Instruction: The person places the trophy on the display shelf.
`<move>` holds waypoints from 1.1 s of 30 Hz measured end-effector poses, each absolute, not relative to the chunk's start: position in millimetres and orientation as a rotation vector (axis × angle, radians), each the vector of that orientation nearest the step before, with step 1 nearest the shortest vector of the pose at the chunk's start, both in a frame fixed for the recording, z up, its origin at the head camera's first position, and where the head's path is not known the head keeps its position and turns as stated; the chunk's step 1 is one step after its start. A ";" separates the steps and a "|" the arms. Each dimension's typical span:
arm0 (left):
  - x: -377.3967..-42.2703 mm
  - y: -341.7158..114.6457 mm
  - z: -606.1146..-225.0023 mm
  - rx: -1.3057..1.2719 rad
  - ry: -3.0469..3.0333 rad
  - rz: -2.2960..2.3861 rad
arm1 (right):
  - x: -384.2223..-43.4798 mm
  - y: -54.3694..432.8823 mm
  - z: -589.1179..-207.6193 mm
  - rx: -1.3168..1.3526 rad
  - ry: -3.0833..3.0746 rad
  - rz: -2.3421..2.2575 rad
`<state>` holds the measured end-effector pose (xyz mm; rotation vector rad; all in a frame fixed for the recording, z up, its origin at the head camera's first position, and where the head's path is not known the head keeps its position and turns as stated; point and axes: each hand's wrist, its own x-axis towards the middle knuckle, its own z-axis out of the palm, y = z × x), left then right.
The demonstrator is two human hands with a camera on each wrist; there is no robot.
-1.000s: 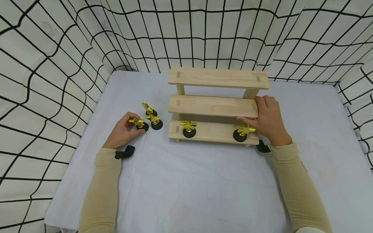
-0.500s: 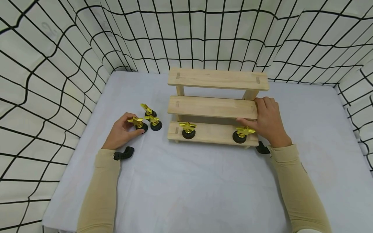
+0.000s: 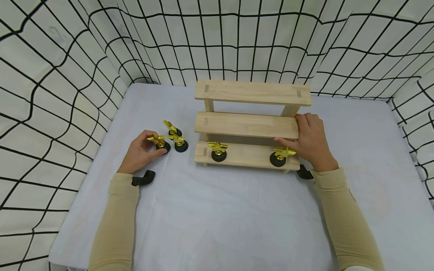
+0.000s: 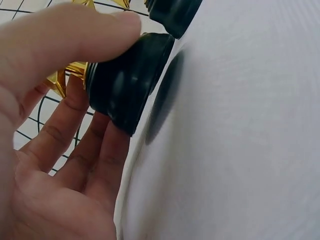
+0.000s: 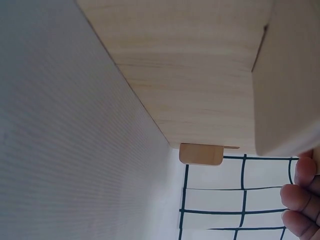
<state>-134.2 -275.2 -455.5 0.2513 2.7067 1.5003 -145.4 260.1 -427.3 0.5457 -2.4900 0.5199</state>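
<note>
My left hand (image 3: 141,151) holds a small trophy (image 3: 159,142) with a gold star on a round black base, at the left of the table. In the left wrist view, the thumb lies on the black base (image 4: 125,80) and the fingers curl behind it; a dark shadow shows on the cloth under it. Two more star trophies (image 3: 178,141) stand just right of this hand. My right hand (image 3: 313,141) grips the right end of the middle board of a three-step wooden stand (image 3: 245,125). In the right wrist view, its fingertips (image 5: 300,200) show at the right edge.
On the stand's bottom board, one star trophy (image 3: 218,151) stands near the left end and another (image 3: 280,155) near the right end. A white cloth (image 3: 217,218) covers the table. Black wire grid (image 3: 230,45) over white panels encloses the back and sides.
The trophy in my left hand has shifted and tilted very slightly. My right hand and the stand keep their places; the head view has drifted a little.
</note>
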 end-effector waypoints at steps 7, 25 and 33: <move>-134.3 -274.9 -449.9 0.280 2.693 1.600 | -144.1 259.2 -428.1 0.537 -2.474 0.535; -132.6 -270.5 -443.2 0.154 2.705 1.820 | -146.0 257.9 -425.3 0.556 -2.476 0.529; -133.8 -260.5 -434.0 0.150 2.756 1.854 | -145.5 257.5 -425.5 0.551 -2.457 0.540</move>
